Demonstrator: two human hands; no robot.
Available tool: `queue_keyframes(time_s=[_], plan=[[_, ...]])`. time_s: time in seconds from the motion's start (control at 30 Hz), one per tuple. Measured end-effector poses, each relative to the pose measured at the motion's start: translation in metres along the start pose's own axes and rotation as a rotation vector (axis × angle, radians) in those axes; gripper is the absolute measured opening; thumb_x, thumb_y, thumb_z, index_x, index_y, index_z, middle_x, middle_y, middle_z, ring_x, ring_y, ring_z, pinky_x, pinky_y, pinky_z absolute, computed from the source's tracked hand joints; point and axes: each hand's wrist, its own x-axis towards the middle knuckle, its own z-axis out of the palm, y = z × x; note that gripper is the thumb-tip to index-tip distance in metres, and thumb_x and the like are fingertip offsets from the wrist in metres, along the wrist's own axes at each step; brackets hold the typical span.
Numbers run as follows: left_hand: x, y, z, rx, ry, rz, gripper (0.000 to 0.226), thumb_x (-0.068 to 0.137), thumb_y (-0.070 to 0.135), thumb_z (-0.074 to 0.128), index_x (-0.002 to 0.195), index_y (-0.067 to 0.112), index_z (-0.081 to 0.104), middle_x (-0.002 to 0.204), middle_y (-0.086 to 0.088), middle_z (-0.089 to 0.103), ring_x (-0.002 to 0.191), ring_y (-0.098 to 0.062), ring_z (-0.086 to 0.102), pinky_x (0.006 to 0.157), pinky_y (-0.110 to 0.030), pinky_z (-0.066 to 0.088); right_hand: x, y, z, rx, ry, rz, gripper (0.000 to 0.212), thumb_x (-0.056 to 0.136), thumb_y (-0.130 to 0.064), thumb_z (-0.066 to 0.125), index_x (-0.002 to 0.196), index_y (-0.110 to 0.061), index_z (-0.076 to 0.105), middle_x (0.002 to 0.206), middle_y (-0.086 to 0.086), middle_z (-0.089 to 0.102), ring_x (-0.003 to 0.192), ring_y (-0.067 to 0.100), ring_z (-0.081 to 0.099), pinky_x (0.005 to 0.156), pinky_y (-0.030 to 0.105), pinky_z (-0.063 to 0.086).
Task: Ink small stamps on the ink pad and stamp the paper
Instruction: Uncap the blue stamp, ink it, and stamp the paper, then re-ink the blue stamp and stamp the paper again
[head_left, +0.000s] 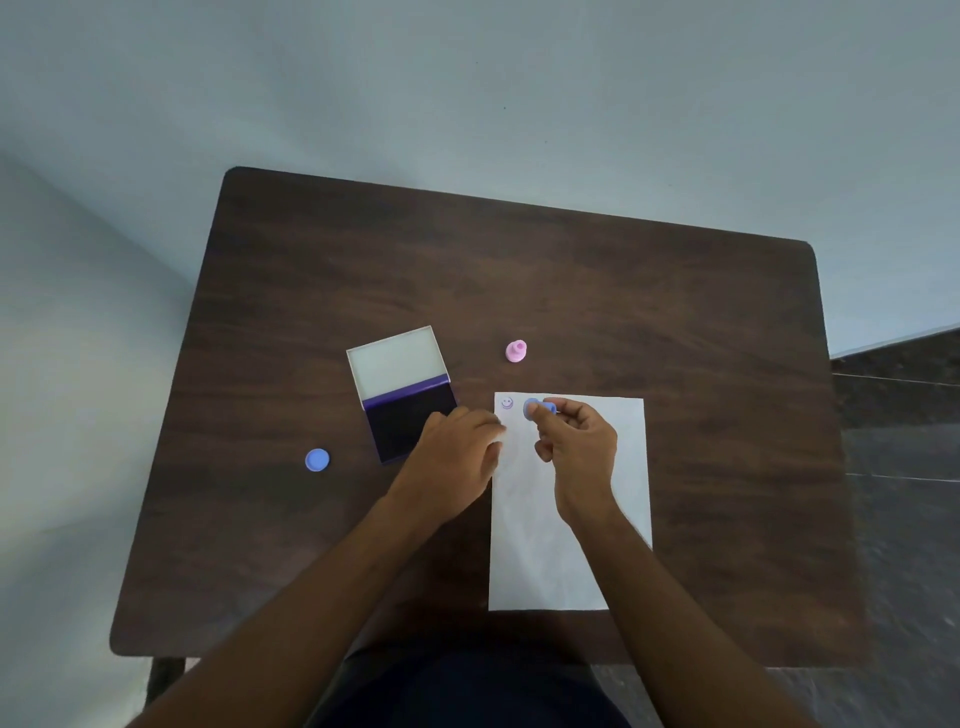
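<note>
1 smiley print (507, 402) on paper (566, 561). Right hand (579, 447) pinches blue stamp (535, 408) beside it. Left hand (457, 457), fingers relaxed, rests on the paper's edge.

A dark brown wooden table (623, 291) stands against a pale wall (467, 78), with dark floor (904, 415) at right.

i see dark brown wood-grain table (623, 291). white paper (550, 561) on it, faint purple smiley print (507, 402) at its far left corner. blue stamp (535, 408) just right of print. left of paper: ink pad (410, 415) deep purple, lid inside white. pink stamp (516, 352) beyond paper. blue cap (317, 460) far left of paper.
</note>
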Motion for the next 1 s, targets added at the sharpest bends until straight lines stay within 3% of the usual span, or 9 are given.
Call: queue_keyframes(time_s=[0.13, 0.27, 0.43, 0.53, 0.6, 0.67, 0.8, 0.9, 1.0], plan=[[-0.004, -0.006, -0.001, -0.102, 0.062, -0.040, 0.030, 0.095, 0.031, 0.053, 0.120, 0.021, 0.065, 0.123, 0.003, 0.067, 0.105, -0.016, 0.061, 0.092, -0.024, 0.042, -0.001, -0.001, -0.001, 0.006, -0.015, -0.005, 0.017, 0.073, -0.023, 0.083, 0.084, -0.013, 0.074, 0.073, 0.008, 0.072, 0.051, 0.014, 0.052, 0.051, 0.028, 0.046], [-0.015, -0.004, 0.001, -0.151, 0.074, -0.043, 0.033, 0.097, 0.031, 0.051, 0.127, 0.022, 0.061, 0.128, 0.003, 0.064, 0.108, -0.017, 0.060, 0.097, -0.023, 0.041, -0.007, -0.001, 0.002, 0.024, -0.050, -0.004, 0.004, 0.078, -0.023, 0.077, 0.080, -0.020, 0.077, 0.072, 0.008, 0.072, 0.054, 0.019, 0.053, 0.055, 0.030, 0.048], [-0.041, 0.008, 0.017, -0.090, -0.019, 0.077, 0.028, 0.092, 0.027, 0.060, 0.116, 0.015, 0.067, 0.116, -0.004, 0.069, 0.102, -0.019, 0.064, 0.096, -0.033, 0.048, -0.020, -0.008, 0.016, 0.082, -0.176, 0.082, 0.012, 0.085, -0.020, 0.070, 0.079, -0.011, 0.077, 0.067, 0.012, 0.069, 0.055, 0.023, 0.056, 0.062, 0.033, 0.054], [-0.055, 0.008, 0.019, -0.202, 0.054, -0.027, 0.029, 0.064, 0.017, 0.088, 0.087, 0.008, 0.073, 0.085, -0.008, 0.074, 0.074, -0.018, 0.070, 0.071, -0.029, 0.057, -0.031, -0.010, 0.029, 0.119, -0.262, 0.184, 0.014, 0.086, -0.019, 0.069, 0.081, -0.008, 0.076, 0.080, 0.014, 0.073, 0.066, 0.025, 0.062, 0.074, 0.035, 0.057], [-0.067, 0.005, 0.010, -0.236, 0.120, -0.092, 0.015, 0.082, 0.021, 0.072, 0.095, 0.012, 0.070, 0.095, -0.004, 0.070, 0.089, -0.018, 0.064, 0.082, -0.033, 0.053, -0.038, -0.011, 0.037, 0.148, -0.315, 0.239, 0.013, 0.086, -0.018, 0.068, 0.083, -0.007, 0.075, 0.082, 0.014, 0.073, 0.069, 0.024, 0.063, 0.074, 0.032, 0.056], [-0.083, -0.007, 0.003, -0.350, 0.225, -0.228, 0.019, 0.094, 0.024, 0.054, 0.102, 0.014, 0.068, 0.103, -0.002, 0.067, 0.099, -0.016, 0.056, 0.089, -0.030, 0.045, -0.047, -0.013, 0.046, 0.177, -0.373, 0.301, 0.013, 0.086, -0.016, 0.067, 0.083, -0.005, 0.074, 0.082, 0.014, 0.072, 0.069, 0.023, 0.062, 0.074, 0.032, 0.054], [-0.106, -0.038, -0.011, -0.434, 0.443, -0.475, 0.018, 0.094, 0.027, 0.055, 0.103, 0.019, 0.069, 0.103, 0.003, 0.066, 0.097, -0.007, 0.053, 0.089, -0.019, 0.040, -0.061, -0.014, 0.062, 0.221, -0.491, 0.405, 0.014, 0.086, -0.014, 0.067, 0.077, -0.006, 0.075, 0.074, 0.014, 0.069, 0.067, 0.022, 0.060, 0.075, 0.036, 0.051], [-0.116, -0.069, -0.011, -0.385, 0.577, -0.627, 0.013, 0.089, 0.023, 0.064, 0.101, 0.020, 0.068, 0.099, 0.005, 0.065, 0.092, -0.008, 0.054, 0.089, -0.030, 0.047, -0.068, -0.014, 0.074, 0.265, -0.558, 0.452, 0.012, 0.085, -0.013, 0.066, 0.091, -0.003, 0.071, 0.073, 0.012, 0.066, 0.065, 0.019, 0.058, 0.074, 0.035, 0.049], [-0.123, -0.093, -0.010, -0.423, 0.638, -0.715, 0.026, 0.087, 0.023, 0.067, 0.113, 0.019, 0.064, 0.110, 0.003, 0.060, 0.102, -0.013, 0.055, 0.092, -0.035, 0.050, -0.072, -0.013, 0.083, 0.304, -0.588, 0.486, 0.020, 0.083, -0.013, 0.068, 0.100, -0.004, 0.066, 0.076, 0.012, 0.066, 0.066, 0.018, 0.061, 0.072, 0.033, 0.051]])
